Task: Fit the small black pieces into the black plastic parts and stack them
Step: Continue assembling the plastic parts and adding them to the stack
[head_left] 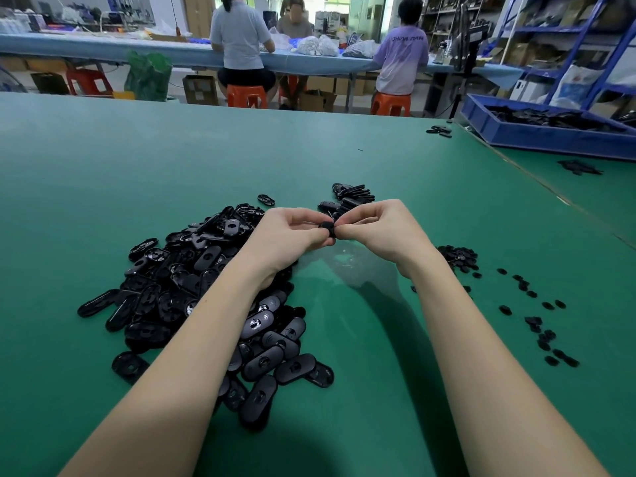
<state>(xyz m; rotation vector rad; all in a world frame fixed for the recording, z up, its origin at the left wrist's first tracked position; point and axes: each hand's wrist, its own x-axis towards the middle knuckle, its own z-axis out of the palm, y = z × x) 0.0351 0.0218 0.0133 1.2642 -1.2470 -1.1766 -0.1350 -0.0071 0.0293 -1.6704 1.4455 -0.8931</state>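
Both hands meet at frame centre: left hand (292, 232) and right hand (375, 225) pinch one small black piece (327, 227) together. The heap of black parts (206, 297) lies lower left on the green worktop (172, 160).

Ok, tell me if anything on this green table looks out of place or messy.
Nothing looks damaged or spilled. The black plastic parts lie in a loose heap on the left, small black pieces are scattered on the right, and the stack beyond the hands leans unevenly. Both hands pinch one black part.
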